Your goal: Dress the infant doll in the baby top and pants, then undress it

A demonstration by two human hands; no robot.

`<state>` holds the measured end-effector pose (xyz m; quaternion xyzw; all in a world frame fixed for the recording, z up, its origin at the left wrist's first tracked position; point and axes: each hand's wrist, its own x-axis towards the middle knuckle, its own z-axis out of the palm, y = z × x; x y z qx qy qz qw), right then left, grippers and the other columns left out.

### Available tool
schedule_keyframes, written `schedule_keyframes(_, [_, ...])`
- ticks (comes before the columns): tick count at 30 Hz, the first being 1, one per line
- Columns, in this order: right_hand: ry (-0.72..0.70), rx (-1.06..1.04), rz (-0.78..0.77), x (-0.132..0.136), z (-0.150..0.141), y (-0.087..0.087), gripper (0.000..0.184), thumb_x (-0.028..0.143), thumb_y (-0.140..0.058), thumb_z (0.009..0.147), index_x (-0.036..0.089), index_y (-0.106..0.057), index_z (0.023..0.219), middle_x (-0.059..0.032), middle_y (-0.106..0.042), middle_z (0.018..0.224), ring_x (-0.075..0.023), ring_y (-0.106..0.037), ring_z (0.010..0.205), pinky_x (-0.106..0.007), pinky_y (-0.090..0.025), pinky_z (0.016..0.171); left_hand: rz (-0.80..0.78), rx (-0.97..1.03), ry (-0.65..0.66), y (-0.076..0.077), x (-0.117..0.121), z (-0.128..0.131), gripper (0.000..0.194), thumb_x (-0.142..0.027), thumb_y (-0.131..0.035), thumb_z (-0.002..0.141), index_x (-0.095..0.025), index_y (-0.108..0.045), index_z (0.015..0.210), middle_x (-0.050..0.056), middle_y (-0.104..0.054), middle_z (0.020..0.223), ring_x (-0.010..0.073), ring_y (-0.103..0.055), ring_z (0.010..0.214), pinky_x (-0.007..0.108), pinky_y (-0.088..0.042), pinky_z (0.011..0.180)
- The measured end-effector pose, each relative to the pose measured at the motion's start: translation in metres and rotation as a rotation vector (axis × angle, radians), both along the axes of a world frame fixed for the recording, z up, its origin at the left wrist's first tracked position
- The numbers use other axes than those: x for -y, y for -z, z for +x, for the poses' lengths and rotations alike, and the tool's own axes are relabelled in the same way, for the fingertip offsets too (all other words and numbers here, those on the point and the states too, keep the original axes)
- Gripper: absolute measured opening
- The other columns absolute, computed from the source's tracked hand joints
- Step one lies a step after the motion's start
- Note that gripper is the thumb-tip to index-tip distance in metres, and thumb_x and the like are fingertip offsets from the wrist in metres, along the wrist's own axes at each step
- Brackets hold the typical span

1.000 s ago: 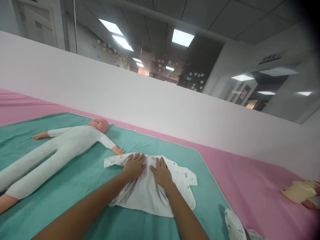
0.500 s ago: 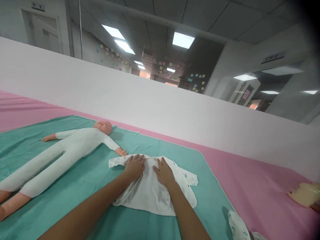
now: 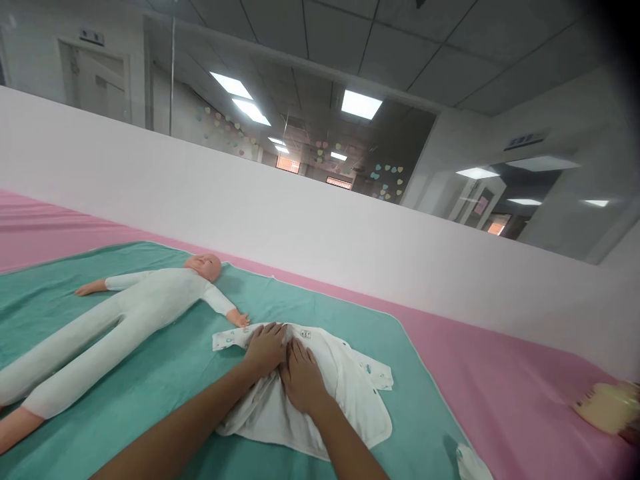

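A teal blanket [image 3: 125, 400] lies over a pink sheet [image 3: 500, 373]. Nearest, at the bottom edge, is a piece of white printed cloth [image 3: 473, 463], mostly cut off. Just beyond, the white garment [image 3: 350, 400] is spread on the blanket, one printed sleeve out to each side, creased beneath the hands. The left hand [image 3: 267, 350] and right hand [image 3: 303, 380] rest open on it, fingers extended, side by side; they and the forearms cover its middle. A doll [image 3: 160, 300] in white lies to the left, one hand just beside a sleeve. A pale yellow object [image 3: 607, 407] sits at the right edge. The garment's neck label [image 3: 305, 333] bears dark marks too small to read. Past the white wall [image 3: 280, 227], a doorway sign [image 3: 91, 37] is illegible.
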<state>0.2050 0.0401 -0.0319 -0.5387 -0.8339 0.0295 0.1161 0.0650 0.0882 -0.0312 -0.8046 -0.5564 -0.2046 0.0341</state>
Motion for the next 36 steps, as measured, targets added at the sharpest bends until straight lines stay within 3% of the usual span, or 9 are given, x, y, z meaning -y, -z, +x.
schedule_keyframes(4, [0.085,-0.022,-0.045,-0.005,0.011,-0.005,0.059,0.046,-0.021,0.092,0.013,-0.024,0.142,-0.0078,-0.019,0.149,-0.0211,-0.015,0.137,-0.043,-0.017,0.110,-0.055,0.056,0.007,-0.003,-0.002,-0.004,0.056,-0.014,-0.041,0.072,-0.016,-0.047,0.127,0.008,-0.051,0.131,0.0215,-0.041,0.123,0.040,-0.030,0.103])
schedule_keyframes(7, [0.147,0.000,-0.039,-0.011,0.015,-0.004,0.057,0.045,-0.021,0.092,0.016,-0.026,0.141,-0.0056,-0.019,0.149,-0.0194,-0.015,0.138,-0.042,-0.017,0.110,-0.091,0.070,0.006,-0.007,0.004,-0.004,0.059,-0.019,-0.043,0.070,-0.017,-0.046,0.129,0.008,-0.048,0.134,0.0247,-0.038,0.126,0.046,-0.027,0.105])
schedule_keyframes(10, [0.202,0.035,-0.021,-0.019,0.019,0.001,0.058,0.045,-0.023,0.091,0.016,-0.027,0.141,-0.0065,-0.021,0.148,-0.0208,-0.016,0.137,-0.043,-0.018,0.110,-0.017,0.044,0.020,-0.007,0.017,0.008,0.054,-0.019,-0.041,0.073,-0.017,-0.050,0.126,0.009,-0.042,0.138,0.0290,-0.029,0.132,0.054,-0.018,0.107])
schedule_keyframes(12, [0.195,0.062,-0.012,-0.026,0.024,0.005,0.057,0.041,-0.025,0.090,0.017,-0.025,0.141,-0.0054,-0.021,0.148,-0.0206,-0.017,0.137,-0.041,-0.018,0.110,0.019,0.029,0.113,-0.001,0.026,0.022,0.057,-0.016,-0.040,0.072,-0.014,-0.049,0.128,0.010,-0.038,0.141,0.0283,-0.024,0.134,0.051,-0.013,0.110])
schedule_keyframes(16, [0.150,0.145,-0.020,-0.036,0.036,0.009,0.060,0.028,-0.031,0.085,0.014,-0.022,0.142,-0.0022,-0.017,0.149,-0.0197,-0.013,0.138,-0.038,-0.015,0.112,-0.110,0.107,0.281,0.021,0.039,0.052,0.074,-0.015,-0.038,0.069,-0.014,-0.027,0.141,0.010,-0.028,0.146,0.0249,-0.027,0.133,0.042,-0.026,0.108])
schedule_keyframes(20, [0.160,0.116,-0.018,-0.035,0.038,0.006,0.058,0.023,-0.029,0.084,0.012,-0.026,0.141,-0.0027,-0.020,0.148,-0.0181,-0.015,0.137,-0.037,-0.016,0.113,-0.187,0.127,0.205,0.032,0.044,0.061,0.076,-0.016,-0.037,0.068,-0.008,-0.021,0.142,0.015,-0.020,0.147,0.0277,-0.021,0.135,0.044,-0.024,0.109])
schedule_keyframes(25, [0.187,0.051,-0.013,-0.031,0.034,0.001,0.052,0.021,-0.020,0.090,0.014,-0.026,0.141,-0.0039,-0.021,0.148,-0.0152,-0.016,0.137,-0.036,-0.016,0.112,-0.131,0.052,0.128,0.024,0.052,0.056,0.067,-0.020,-0.032,0.076,-0.007,-0.025,0.141,0.016,-0.025,0.145,0.0276,-0.024,0.134,0.046,-0.025,0.108])
schedule_keyframes(36, [0.163,0.141,0.023,-0.008,0.032,0.005,0.055,0.021,-0.025,0.088,0.007,-0.020,0.142,-0.0093,-0.015,0.149,-0.0214,-0.012,0.138,-0.042,-0.016,0.110,0.040,-0.053,0.192,0.021,0.093,0.047,0.057,-0.030,-0.026,0.088,-0.004,-0.029,0.139,0.021,-0.028,0.143,0.0321,-0.024,0.133,0.052,-0.026,0.106])
